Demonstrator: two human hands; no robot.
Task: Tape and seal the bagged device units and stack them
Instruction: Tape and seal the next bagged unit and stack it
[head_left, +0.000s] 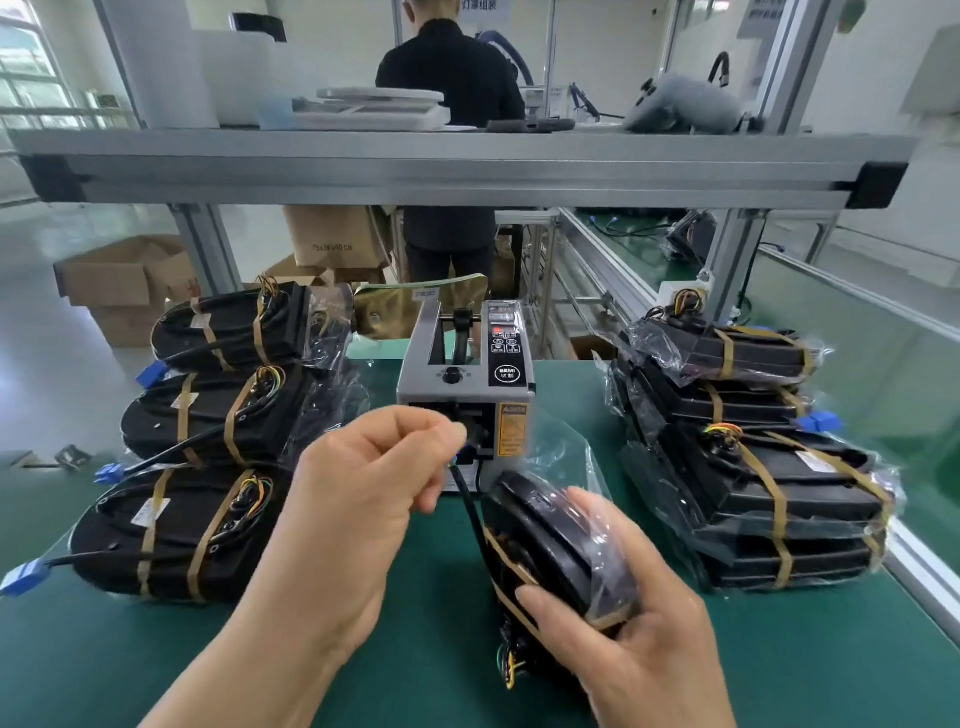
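A green workbench mat filled the lower view, with an aluminium shelf rail crossing above it. On the right sat a stack of bagged black device units, each bound with brown tape bands. On the left three more bagged units lay side by side in a row running away from the viewer. Between the two groups, at the middle of the mat, stood a grey automatic tape dispenser.

Just in front of the dispenser, the right hand gripped the bagged unit being worked on, fingers and thumb wrapped round its lower end, holding it on edge with loose plastic trailing behind. The left hand reached to the dispenser's outlet, its fingertips pinched close together; whether a strip of tape lay between them could not be told. A black cable rose from the unit towards that hand.

The step appeared to be fetching tape. To do it well, the strip would likely need pulling straight out, the cable tucked in, the loose bag folded flat, and the tape pressed smooth across the fold
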